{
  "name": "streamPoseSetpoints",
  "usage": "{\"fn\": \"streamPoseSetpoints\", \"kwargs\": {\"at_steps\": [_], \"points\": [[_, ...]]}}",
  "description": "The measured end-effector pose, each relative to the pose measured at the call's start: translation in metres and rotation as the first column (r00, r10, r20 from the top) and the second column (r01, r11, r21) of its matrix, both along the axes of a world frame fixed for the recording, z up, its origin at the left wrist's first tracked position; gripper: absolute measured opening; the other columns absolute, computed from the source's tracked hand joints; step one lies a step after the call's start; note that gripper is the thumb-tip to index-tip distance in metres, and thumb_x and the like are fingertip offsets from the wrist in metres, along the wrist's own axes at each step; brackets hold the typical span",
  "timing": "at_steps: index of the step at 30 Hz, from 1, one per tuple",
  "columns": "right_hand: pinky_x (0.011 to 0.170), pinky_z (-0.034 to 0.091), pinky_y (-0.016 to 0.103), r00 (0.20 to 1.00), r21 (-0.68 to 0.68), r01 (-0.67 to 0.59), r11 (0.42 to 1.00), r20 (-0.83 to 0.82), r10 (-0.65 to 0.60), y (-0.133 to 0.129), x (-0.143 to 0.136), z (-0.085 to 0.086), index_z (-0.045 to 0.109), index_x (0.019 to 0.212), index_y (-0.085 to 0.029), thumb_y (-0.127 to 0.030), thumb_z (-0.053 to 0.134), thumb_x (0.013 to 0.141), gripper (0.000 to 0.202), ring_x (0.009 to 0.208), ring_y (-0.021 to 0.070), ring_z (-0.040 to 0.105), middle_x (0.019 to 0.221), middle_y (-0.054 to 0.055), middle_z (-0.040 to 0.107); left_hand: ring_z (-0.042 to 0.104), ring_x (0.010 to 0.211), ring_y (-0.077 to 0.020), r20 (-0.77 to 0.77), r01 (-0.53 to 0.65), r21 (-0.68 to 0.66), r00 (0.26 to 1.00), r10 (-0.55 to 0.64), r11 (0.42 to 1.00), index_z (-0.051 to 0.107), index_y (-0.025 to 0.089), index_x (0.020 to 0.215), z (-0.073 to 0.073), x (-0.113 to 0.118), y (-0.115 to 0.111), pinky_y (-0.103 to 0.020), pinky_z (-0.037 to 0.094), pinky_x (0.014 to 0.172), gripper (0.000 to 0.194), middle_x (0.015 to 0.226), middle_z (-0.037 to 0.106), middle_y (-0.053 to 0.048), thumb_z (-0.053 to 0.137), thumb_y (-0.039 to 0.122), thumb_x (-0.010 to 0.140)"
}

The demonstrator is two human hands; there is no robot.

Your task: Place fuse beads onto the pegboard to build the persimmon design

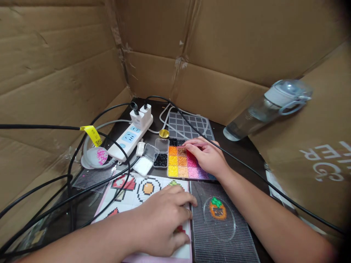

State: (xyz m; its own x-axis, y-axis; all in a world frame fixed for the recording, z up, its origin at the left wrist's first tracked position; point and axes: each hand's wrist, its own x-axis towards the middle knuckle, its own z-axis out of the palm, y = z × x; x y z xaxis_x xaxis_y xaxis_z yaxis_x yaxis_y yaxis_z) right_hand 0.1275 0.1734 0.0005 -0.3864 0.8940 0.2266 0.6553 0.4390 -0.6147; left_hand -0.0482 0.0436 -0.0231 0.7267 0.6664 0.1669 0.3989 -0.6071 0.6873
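My right hand (205, 157) pinches pink tweezers (202, 144), their tips over the upper left part of a compartment box (173, 160) of coloured beads. Whether a bead sits in the tips is too small to tell. My left hand (161, 215) rests, fingers apart and bent, on a pattern sheet (148, 188) with pixel drawings. Its fingertips reach the left edge of a clear pegboard (222, 241). On that board lies an orange bead figure with a green top (218, 211). My right forearm passes over the board's right side.
Small boxes of black beads (160, 160) and white beads (143, 166) stand left of the bead box. Behind them are a gold lid (163, 133) and a power strip (126, 138). Black cables (101, 193) cross the left side. A water bottle (263, 109) stands right; cardboard walls surround everything.
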Motion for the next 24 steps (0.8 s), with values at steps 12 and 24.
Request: {"fn": "streamPoseSetpoints", "kwargs": {"at_steps": [12, 24], "points": [[0.096, 0.047, 0.034, 1.0, -0.04, 0.006, 0.999, 0.009, -0.005, -0.0005, -0.0005, -0.0014, 0.079, 0.083, -0.033, -0.037, 0.054, 0.092, 0.026, 0.096, 0.0182, 0.069, 0.097, -0.003, 0.076, 0.054, 0.1, -0.0224, 0.006, -0.001, 0.022, 1.0, 0.001, 1.0, 0.066, 0.018, 0.087, -0.0016, 0.0005, -0.0007, -0.037, 0.042, 0.091, 0.021, 0.122, 0.061, -0.001, 0.078, 0.028, 0.074], [0.081, 0.056, 0.035, 0.94, -0.247, 0.02, 0.969, -0.325, -0.102, 0.0023, 0.0008, -0.0062, 0.076, 0.084, -0.019, -0.042, 0.065, 0.085, 0.026, 0.087, 0.023, 0.074, 0.086, 0.006, 0.079, 0.055, 0.097, -0.0235, 0.02, 0.0, 0.024, 1.0, -0.001, 1.0, 0.067, 0.018, 0.085, 0.0009, 0.0, 0.0004, -0.039, 0.044, 0.088, 0.019, 0.12, 0.062, -0.003, 0.078, 0.027, 0.073]]}}
